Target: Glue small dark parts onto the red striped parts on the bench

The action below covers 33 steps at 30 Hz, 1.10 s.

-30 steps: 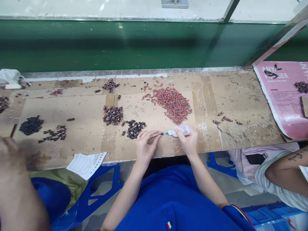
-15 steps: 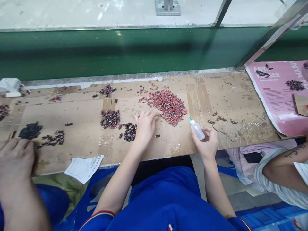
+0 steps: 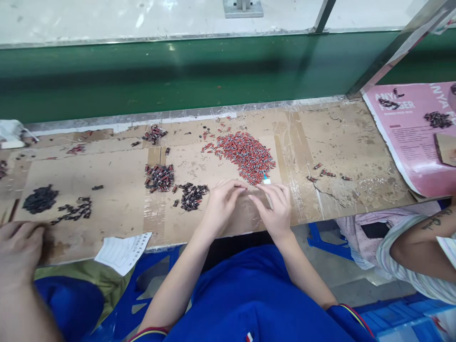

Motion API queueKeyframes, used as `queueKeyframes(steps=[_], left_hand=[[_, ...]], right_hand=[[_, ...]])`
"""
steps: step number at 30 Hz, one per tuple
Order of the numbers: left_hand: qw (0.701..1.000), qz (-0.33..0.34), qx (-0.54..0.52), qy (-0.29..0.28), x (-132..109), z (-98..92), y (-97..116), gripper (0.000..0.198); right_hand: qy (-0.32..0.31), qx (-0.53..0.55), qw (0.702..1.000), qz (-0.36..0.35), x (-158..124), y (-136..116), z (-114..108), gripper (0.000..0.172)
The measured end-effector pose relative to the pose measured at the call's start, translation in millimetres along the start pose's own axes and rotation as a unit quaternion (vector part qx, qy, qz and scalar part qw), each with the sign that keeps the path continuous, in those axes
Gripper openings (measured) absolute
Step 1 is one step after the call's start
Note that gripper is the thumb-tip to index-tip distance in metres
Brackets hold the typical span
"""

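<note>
Fingers of the right hand (image 3: 277, 209) wrap a bottle (image 3: 266, 181) beside the red pile (image 3: 245, 154) on the bench (image 3: 338, 152); the left hand (image 3: 223, 204) has a grasp I cannot make out.

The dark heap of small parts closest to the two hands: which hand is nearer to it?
Left. The left hand sits just right of the dark heap, close beside it. The right hand is farther right, on the other side of the left hand.

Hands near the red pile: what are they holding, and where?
The right hand grips a small bottle by its body; only the blue tip shows. The left hand pinches its fingertips together; on what, cannot be told.
</note>
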<state>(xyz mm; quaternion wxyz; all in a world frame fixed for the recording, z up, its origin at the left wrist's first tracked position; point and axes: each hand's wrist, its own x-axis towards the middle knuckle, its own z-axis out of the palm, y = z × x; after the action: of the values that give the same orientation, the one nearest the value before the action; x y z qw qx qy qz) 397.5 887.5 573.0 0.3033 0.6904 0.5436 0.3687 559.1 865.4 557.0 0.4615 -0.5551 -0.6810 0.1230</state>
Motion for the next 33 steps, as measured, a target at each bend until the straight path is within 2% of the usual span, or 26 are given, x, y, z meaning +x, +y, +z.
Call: queueKeyframes(steps=[2,6,10,14,17,21,24,28,33], left_hand=[[1.0,-0.013,-0.028,0.002,-7.4,-0.2,5.0,0.014],[0.998,-0.015,-0.052,0.018,-15.7,-3.4,4.3,0.015],[1.0,-0.005,0.005,0.022,-27.5,-6.3,-10.6,0.012],[0.989,-0.023,0.128,0.072,-42.0,-0.5,-31.6,0.01],[0.988,-0.026,0.13,0.078,-46.7,4.4,-37.5,0.01],[0.996,-0.036,0.055,0.067,-46.6,0.4,-25.9,0.013],[0.996,-0.045,0.011,0.073,-47.3,-7.2,-11.6,0.013],[0.995,-0.041,-0.019,0.088,-49.9,-12.2,0.8,0.013],[0.991,-0.056,-0.069,0.101,-52.6,-12.0,4.9,0.01]], right_hand=[[-0.017,0.019,1.0,0.011,2.5,-4.3,4.6,0.011],[-0.057,0.057,0.997,0.004,4.9,-8.6,6.5,0.014],[-0.049,0.036,0.998,-0.008,5.9,-13.9,2.4,0.013],[-0.048,0.059,0.996,0.046,1.8,-27.1,-1.8,0.011],[-0.083,0.138,0.98,0.114,-6.2,-37.7,1.1,0.011],[-0.1,0.22,0.946,0.214,-13.5,-42.5,10.3,0.011],[-0.109,0.261,0.923,0.262,-12.4,-41.2,13.2,0.012],[-0.117,0.291,0.907,0.281,-8.7,-41.1,10.0,0.012],[-0.127,0.322,0.895,0.281,-8.4,-43.1,7.1,0.012]])
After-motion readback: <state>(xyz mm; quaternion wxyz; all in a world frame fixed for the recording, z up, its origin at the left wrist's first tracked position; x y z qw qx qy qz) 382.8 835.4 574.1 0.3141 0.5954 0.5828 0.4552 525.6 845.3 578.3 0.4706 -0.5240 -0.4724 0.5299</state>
